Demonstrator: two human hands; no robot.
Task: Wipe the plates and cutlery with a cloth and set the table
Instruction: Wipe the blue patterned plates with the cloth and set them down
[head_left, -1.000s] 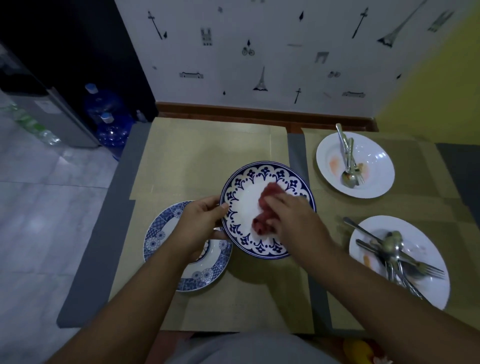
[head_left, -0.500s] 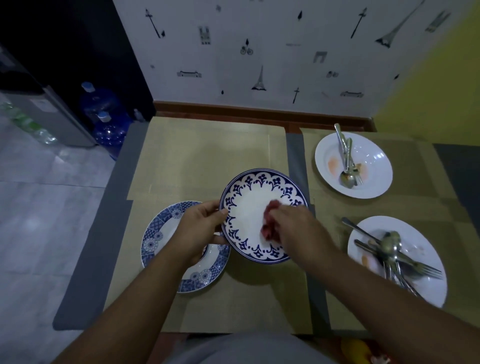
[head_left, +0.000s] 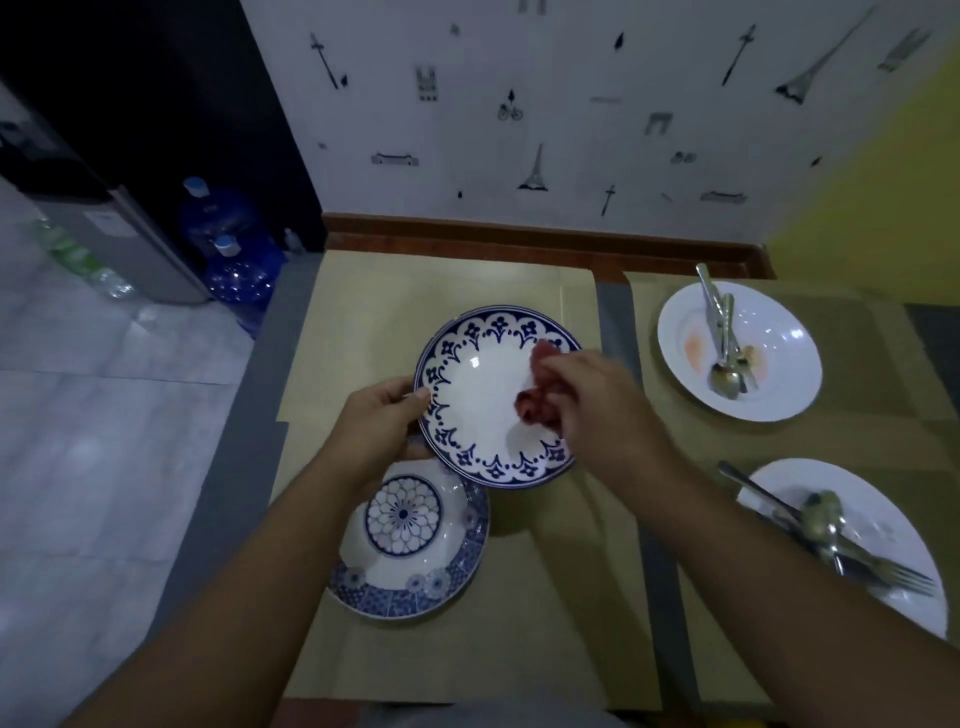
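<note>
The left hand (head_left: 382, 423) grips the blue-rimmed plate (head_left: 480, 395) by its edge above the desk (head_left: 545, 597); the right hand (head_left: 592, 395) presses a bunched red cloth (head_left: 535, 402) on it. Right of it, two white plates (head_left: 779, 364) (smeared, holding cutlery (head_left: 724, 338)) look unwiped.

Two blue water jugs (head_left: 236, 260) are seen on the tiled floor (head_left: 104, 441) beside a grey dispenser (head_left: 119, 244); landmark-patterned wallpaper (head_left: 519, 104) is seen behind.

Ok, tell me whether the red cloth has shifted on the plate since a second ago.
Yes. The red cloth has slid from the middle of the blue-rimmed plate toward its right rim, with the right hand.
</note>
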